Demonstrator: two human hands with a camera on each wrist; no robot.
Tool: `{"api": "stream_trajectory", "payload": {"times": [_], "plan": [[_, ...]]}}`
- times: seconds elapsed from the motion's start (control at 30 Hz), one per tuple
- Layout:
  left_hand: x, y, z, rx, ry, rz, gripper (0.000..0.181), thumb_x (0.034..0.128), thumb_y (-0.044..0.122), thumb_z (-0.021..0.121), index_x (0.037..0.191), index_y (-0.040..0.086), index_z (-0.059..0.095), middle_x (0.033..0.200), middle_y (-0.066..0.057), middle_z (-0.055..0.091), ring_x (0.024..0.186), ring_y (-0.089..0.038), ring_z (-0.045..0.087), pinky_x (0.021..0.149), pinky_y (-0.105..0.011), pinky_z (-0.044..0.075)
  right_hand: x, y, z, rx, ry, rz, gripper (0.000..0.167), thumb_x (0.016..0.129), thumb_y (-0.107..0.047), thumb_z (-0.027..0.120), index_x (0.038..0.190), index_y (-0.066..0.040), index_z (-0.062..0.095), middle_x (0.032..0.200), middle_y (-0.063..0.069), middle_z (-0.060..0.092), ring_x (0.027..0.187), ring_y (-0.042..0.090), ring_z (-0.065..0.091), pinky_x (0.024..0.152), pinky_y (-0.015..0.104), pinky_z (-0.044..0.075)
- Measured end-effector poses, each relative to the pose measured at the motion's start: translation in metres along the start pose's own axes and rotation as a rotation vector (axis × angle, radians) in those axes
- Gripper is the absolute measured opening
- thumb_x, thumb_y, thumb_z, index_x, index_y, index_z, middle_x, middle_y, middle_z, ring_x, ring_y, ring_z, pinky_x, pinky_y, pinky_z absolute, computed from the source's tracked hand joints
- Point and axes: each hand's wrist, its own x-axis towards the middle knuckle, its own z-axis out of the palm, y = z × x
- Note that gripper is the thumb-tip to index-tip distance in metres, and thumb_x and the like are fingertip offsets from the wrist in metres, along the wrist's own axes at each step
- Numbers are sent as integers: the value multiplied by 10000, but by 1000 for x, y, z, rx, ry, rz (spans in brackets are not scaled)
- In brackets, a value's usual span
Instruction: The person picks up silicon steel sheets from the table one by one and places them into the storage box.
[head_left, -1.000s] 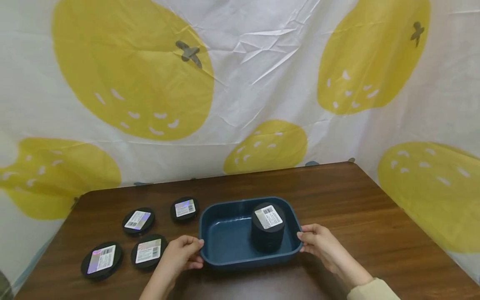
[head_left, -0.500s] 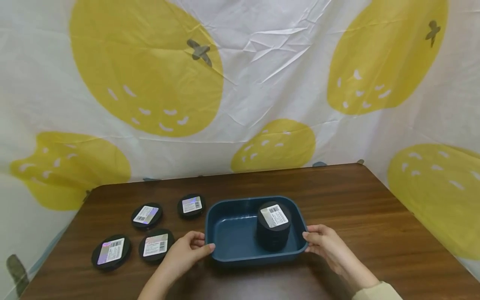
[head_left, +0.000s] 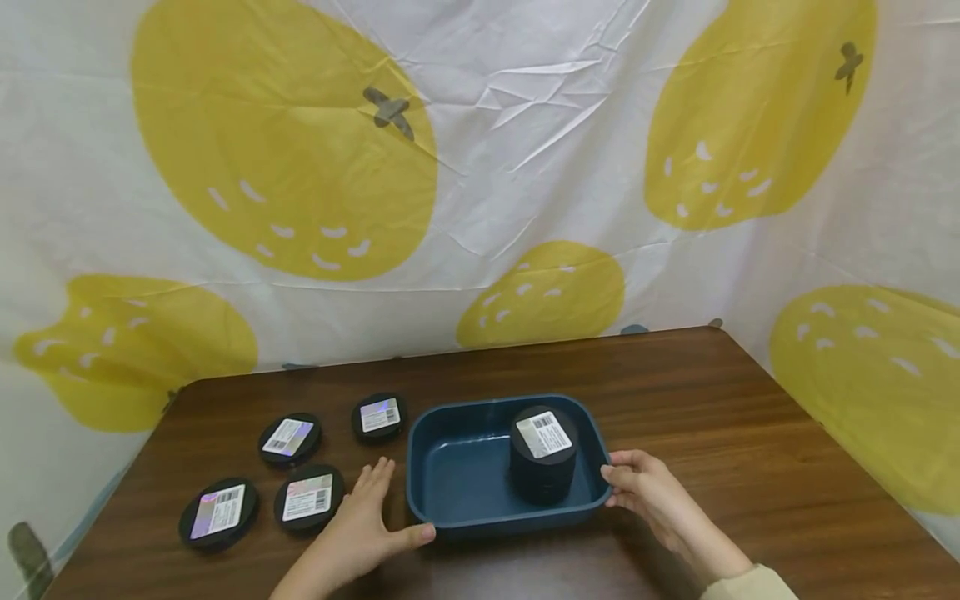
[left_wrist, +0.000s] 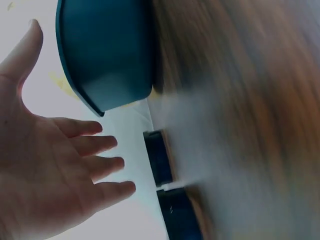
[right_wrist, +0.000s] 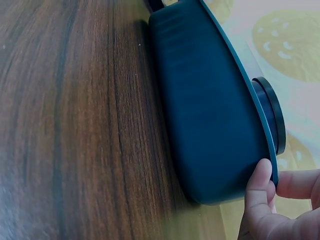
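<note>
A dark blue rectangular tray (head_left: 465, 479) stands on the wooden table. Inside its right half rises a stack of round black discs (head_left: 543, 475), the top one bearing a white barcode label. My right hand (head_left: 651, 493) pinches the tray's right rim between thumb and fingers, which the right wrist view also shows at the tray's corner (right_wrist: 212, 115). Beside the left end, my left hand (head_left: 358, 530) is spread, its thumb near the front left corner. In the left wrist view, the left palm (left_wrist: 50, 170) faces the tray wall (left_wrist: 107, 55) with straight fingers, holding nothing.
Several labelled black discs lie flat left of the tray: a near-left disc (head_left: 217, 513), one by the left hand (head_left: 309, 500), a farther disc (head_left: 289, 439) and one near the tray (head_left: 378, 417). A fruit-print curtain (head_left: 517, 192) hangs behind the table (head_left: 705, 400).
My left hand has let go of the tray's left rim and its fingers have spread out. The right hand keeps its hold, and the tray stays about where it was.
</note>
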Motion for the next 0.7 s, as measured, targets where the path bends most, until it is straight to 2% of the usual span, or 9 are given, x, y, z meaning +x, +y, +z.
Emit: {"api": "stream_trajectory", "payload": {"times": [0.13, 0.3, 0.4, 0.57, 0.7], "plan": [[-4, -3, 0, 103, 41, 22, 1130, 646, 610, 735, 1442, -24, 245, 1485, -279, 183, 1357, -468, 127, 998, -713, 132, 0, 1, 0, 2, -4, -4, 383, 893, -29, 507, 1178, 183, 364, 839, 104, 511, 718, 153, 493, 634, 231, 510], [-8, -10, -3, 175, 95, 15, 1191, 602, 676, 715, 1466, 26, 215, 1512, -239, 132, 1380, -429, 89, 1039, -675, 91, 0, 1, 0, 6, -3, -8, 386, 893, -31, 505, 1182, 181, 361, 842, 101, 512, 721, 150, 493, 639, 230, 511], [-10, -15, -7, 227, 118, 19, 1193, 616, 699, 686, 1471, 29, 193, 1524, -218, 103, 1386, -424, 59, 1046, -667, 61, 0, 1, 0, 7, -4, -10, 388, 893, -33, 507, 1182, 180, 362, 840, 100, 511, 723, 152, 492, 641, 233, 511], [-15, -20, -12, 304, 174, 56, 1097, 659, 691, 660, 1474, 90, 236, 1533, -160, 146, 1377, -433, 102, 1022, -694, 59, -1, 1, 0, 8, -5, -5, 390, 895, -36, 511, 1188, 177, 365, 845, 103, 516, 726, 155, 497, 643, 237, 512], [-18, -29, -18, 334, 192, 57, 1075, 659, 696, 654, 1473, 117, 255, 1531, -159, 159, 1372, -436, 116, 1014, -697, 57, -1, 2, 0, 9, -5, -1, 392, 898, -39, 509, 1193, 174, 364, 859, 109, 522, 731, 155, 502, 647, 236, 511]]}}
